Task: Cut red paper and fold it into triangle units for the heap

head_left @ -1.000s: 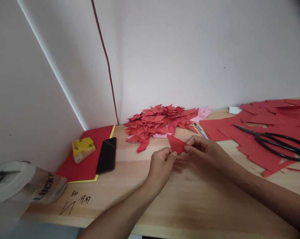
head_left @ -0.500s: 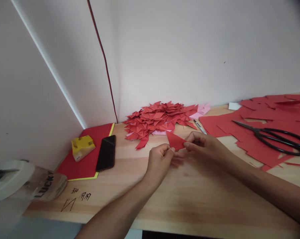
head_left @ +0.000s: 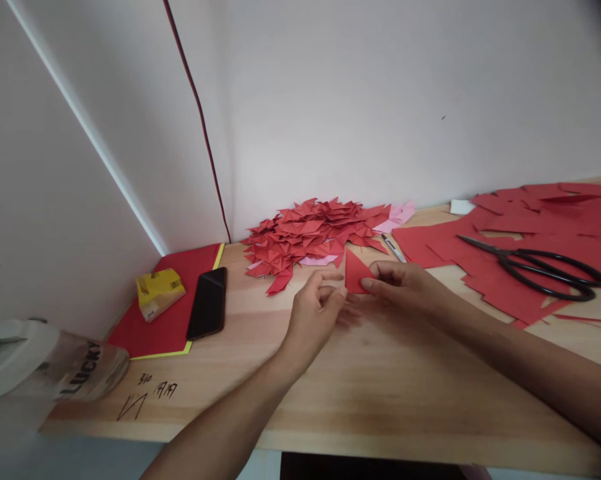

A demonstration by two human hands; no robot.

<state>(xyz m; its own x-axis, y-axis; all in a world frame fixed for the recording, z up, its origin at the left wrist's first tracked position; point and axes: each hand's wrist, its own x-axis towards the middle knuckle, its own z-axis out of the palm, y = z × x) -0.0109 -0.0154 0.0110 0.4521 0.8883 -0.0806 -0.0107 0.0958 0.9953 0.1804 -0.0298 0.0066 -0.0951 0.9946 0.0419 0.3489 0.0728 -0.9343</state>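
Observation:
A small red paper triangle (head_left: 356, 275) is pinched between the thumb and fingers of my right hand (head_left: 398, 283), just above the wooden table. My left hand (head_left: 320, 300) is close to the triangle's left edge, its thumb and fingers apart with nothing between them. Beyond both hands, against the wall, lies a heap of folded red paper pieces (head_left: 310, 233), with a few pink ones (head_left: 395, 217) at its right end.
Black-handled scissors (head_left: 545, 270) rest on red paper sheets (head_left: 520, 223) at the right, near a pen (head_left: 393, 247). On the left are a phone (head_left: 208, 303), a yellow packet (head_left: 160, 293) on a red folder (head_left: 145, 333), and a clear cup (head_left: 93, 373) with a white lid.
My left fingers have let go of the red paper triangle and drawn slightly away. The triangle has turned in my right hand, its point now upward. The whole view has shifted a little.

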